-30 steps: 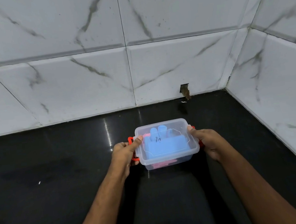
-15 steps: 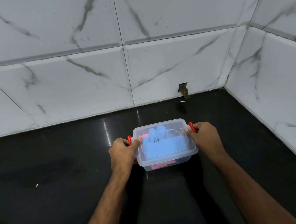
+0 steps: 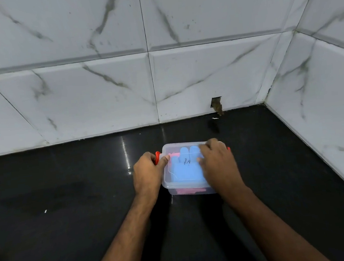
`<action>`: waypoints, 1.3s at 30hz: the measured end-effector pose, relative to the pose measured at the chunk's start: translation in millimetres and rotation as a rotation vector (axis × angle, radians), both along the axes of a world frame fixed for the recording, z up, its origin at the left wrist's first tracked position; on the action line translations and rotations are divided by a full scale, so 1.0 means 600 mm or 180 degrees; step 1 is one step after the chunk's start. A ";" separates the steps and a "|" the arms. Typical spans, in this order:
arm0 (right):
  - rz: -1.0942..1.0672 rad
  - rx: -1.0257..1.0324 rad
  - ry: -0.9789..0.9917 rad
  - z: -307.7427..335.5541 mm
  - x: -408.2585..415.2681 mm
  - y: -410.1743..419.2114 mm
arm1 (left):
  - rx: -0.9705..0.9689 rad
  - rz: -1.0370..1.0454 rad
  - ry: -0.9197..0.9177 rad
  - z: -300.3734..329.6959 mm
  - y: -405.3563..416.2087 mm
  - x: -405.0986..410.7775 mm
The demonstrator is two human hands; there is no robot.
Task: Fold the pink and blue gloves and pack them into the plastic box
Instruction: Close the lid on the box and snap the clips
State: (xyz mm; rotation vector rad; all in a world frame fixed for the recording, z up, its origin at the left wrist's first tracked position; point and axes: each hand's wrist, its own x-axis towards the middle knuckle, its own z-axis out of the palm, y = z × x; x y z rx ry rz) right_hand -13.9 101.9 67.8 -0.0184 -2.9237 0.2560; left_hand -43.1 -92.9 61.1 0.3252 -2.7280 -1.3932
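A small clear plastic box [image 3: 185, 184] with its lid on stands on the black counter, with red clips at both ends. Through the lid the folded blue glove [image 3: 184, 168] shows on top, and pink glove [image 3: 189, 190] shows low at the front wall. My left hand [image 3: 149, 173] grips the box's left end at the red clip [image 3: 157, 157], thumb on the lid edge. My right hand [image 3: 218, 163] lies over the right part of the lid, fingers pressed down on it; the right clip [image 3: 228, 148] peeks out behind it.
The glossy black counter [image 3: 68, 205] meets white marble-look tiled walls at the back and right, forming a corner at the far right. A small chipped hole [image 3: 216, 104] sits in the back wall just above the counter.
My right hand has moved from the box's right end onto the lid. My left hand has stayed on the left clip, and the box has hardly moved.
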 end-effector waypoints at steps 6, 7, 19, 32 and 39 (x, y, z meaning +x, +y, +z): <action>0.1250 -0.0250 -0.0513 0.005 -0.064 -0.036 | -0.0585 -0.1075 -0.0333 0.021 -0.002 -0.041; 0.1407 -0.0341 -0.0741 0.010 -0.076 -0.037 | -0.0716 -0.1286 -0.0363 0.027 -0.001 -0.045; 0.1354 -0.1992 -0.0965 -0.006 -0.095 -0.001 | -0.0216 -0.0715 0.0222 -0.001 0.015 -0.012; 0.0477 -0.0750 -0.0709 0.005 -0.028 -0.007 | -0.0621 -0.0424 0.0240 0.008 0.022 0.006; -0.0359 -0.0501 -0.0810 0.005 0.076 0.035 | -0.1258 -0.0328 0.0217 0.019 0.020 0.011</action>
